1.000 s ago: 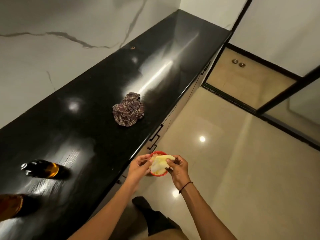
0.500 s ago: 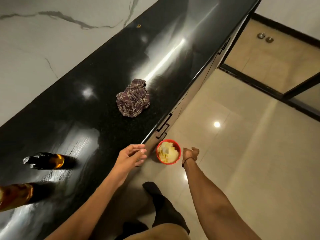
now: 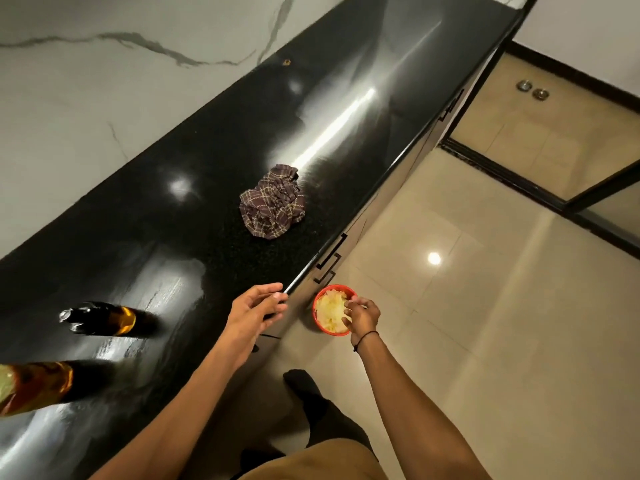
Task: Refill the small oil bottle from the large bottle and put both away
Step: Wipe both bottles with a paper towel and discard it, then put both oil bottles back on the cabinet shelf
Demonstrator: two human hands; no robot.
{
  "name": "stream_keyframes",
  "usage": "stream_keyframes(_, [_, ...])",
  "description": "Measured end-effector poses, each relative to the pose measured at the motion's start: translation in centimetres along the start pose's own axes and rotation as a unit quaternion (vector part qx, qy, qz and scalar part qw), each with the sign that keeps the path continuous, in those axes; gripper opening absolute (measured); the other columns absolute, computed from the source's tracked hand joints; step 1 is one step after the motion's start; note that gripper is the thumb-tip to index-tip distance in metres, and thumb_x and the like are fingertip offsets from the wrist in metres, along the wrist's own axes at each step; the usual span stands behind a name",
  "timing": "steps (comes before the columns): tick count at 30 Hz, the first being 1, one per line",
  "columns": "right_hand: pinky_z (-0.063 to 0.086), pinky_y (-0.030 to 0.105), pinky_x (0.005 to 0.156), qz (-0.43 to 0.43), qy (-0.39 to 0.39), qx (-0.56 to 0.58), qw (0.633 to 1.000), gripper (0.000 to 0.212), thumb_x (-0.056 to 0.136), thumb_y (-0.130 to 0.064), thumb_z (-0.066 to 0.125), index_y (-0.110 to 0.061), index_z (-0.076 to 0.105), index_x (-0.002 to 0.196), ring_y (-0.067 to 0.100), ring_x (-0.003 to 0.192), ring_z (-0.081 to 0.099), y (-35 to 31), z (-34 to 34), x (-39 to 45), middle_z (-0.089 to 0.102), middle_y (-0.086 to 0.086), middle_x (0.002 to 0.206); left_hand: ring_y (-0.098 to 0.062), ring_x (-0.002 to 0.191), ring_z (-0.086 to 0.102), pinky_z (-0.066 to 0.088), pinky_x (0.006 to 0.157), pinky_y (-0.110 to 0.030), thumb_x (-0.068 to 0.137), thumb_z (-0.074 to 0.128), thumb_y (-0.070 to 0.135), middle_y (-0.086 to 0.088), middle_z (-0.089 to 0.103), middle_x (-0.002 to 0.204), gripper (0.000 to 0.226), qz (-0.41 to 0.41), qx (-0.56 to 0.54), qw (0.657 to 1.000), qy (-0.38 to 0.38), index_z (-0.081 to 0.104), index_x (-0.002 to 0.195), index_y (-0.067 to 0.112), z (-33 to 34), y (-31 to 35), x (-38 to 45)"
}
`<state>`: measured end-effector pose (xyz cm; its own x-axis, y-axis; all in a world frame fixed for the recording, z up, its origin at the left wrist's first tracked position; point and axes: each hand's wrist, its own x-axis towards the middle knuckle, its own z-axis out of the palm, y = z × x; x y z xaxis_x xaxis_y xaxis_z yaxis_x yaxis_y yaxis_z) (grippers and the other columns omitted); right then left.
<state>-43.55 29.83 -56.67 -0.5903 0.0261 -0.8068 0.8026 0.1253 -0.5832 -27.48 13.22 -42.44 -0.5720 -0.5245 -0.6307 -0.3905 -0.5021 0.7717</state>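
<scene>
The small oil bottle [image 3: 100, 318] stands on the black counter [image 3: 194, 237] at the left, dark glass with amber oil and an uncapped clear neck. The large bottle [image 3: 34, 386] of amber oil is cut off by the lower left edge of the view. My left hand [image 3: 256, 310] hovers open over the counter's front edge, holding nothing, well to the right of both bottles. My right hand [image 3: 362, 315] is down over a red bin [image 3: 318, 322] on the floor, its fingers touching the crumpled yellowish paper [image 3: 329, 310] inside.
A crumpled checked cloth [image 3: 273, 200] lies mid-counter. Black drawer handles [image 3: 330, 261] sit under the counter edge beside the bin. Marble wall runs behind the counter, beige tiled floor to the right, with a dark door frame [image 3: 502, 168] beyond.
Both hands held the crumpled paper above the bin a second ago. It now lies in the bin, my right hand has come back onto it, and my left hand moved to the counter edge.
</scene>
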Motion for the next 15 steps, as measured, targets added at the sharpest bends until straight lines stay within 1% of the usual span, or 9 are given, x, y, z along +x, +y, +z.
stream_keyframes(2, [0.057, 0.036, 0.067, -0.006, -0.044, 0.025, 0.999, 0.019, 0.092, 0.004, 0.061, -0.014, 0.061, 0.100, 0.026, 0.088, 0.066, -1.0, 0.9, -2.4, 0.068, 0.015, 0.109, -0.025, 0.105, 0.075, 0.059, 0.096, -0.040, 0.103, 0.063, 0.009, -0.013, 0.078, 0.117, 0.024, 0.001, -0.019, 1.000, 0.010, 0.073, 0.124, 0.013, -0.7, 0.5, -0.4])
stream_keyframes(4, [0.056, 0.040, 0.074, -0.020, -0.088, 0.038, 0.995, 0.017, 0.093, 0.003, 0.062, -0.013, 0.062, 0.097, 0.025, 0.084, 0.067, -1.9, 1.8, -4.9, 0.069, 0.012, 0.095, -0.026, 0.105, 0.075, 0.060, 0.096, -0.040, 0.103, 0.063, 0.009, -0.014, 0.077, 0.117, 0.023, -0.002, -0.040, 0.999, 0.020, 0.073, 0.123, 0.014, -1.6, 1.0, -0.8])
stream_keyframes(7, [0.054, 0.037, 0.074, -0.050, -0.161, 0.042, 0.985, 0.011, 0.097, 0.000, 0.062, -0.009, 0.066, 0.103, 0.021, 0.077, 0.066, -2.7, 3.5, -9.1, 0.072, 0.008, 0.082, -0.027, 0.107, 0.075, 0.060, 0.098, -0.042, 0.103, 0.064, 0.010, -0.014, 0.077, 0.117, 0.022, 0.013, -0.070, 0.996, 0.045, 0.075, 0.122, 0.015, -3.6, 1.2, -2.2])
stream_keyframes(9, [0.053, 0.035, 0.071, -0.056, -0.193, 0.034, 0.979, 0.010, 0.098, -0.002, 0.063, -0.007, 0.068, 0.105, 0.019, 0.073, 0.065, -3.0, 5.0, -11.5, 0.072, 0.011, 0.084, -0.026, 0.106, 0.075, 0.060, 0.098, -0.041, 0.103, 0.065, 0.011, -0.013, 0.078, 0.117, 0.021, 0.024, -0.089, 0.994, 0.062, 0.075, 0.121, 0.016, -4.9, 1.5, -3.3])
stream_keyframes(12, [0.054, 0.030, 0.065, -0.054, -0.242, 0.001, 0.969, 0.012, 0.098, -0.003, 0.064, -0.008, 0.067, 0.108, 0.019, 0.073, 0.065, -2.7, 8.4, -15.5, 0.071, 0.016, 0.093, -0.023, 0.102, 0.075, 0.059, 0.098, -0.040, 0.103, 0.065, 0.012, -0.013, 0.078, 0.116, 0.021, 0.060, -0.128, 0.985, 0.095, 0.074, 0.121, 0.015, -7.6, 1.7, -5.8])
stream_keyframes(15, [0.055, 0.032, 0.068, -0.057, -0.292, -0.029, 0.954, 0.010, 0.100, -0.005, 0.062, -0.008, 0.068, 0.108, 0.020, 0.078, 0.065, -1.6, 12.0, -19.6, 0.072, 0.013, 0.092, -0.021, 0.099, 0.074, 0.058, 0.097, -0.040, 0.102, 0.066, 0.011, -0.015, 0.078, 0.117, 0.022, 0.105, -0.179, 0.970, 0.124, 0.073, 0.123, 0.012, -10.5, 2.0, -8.3])
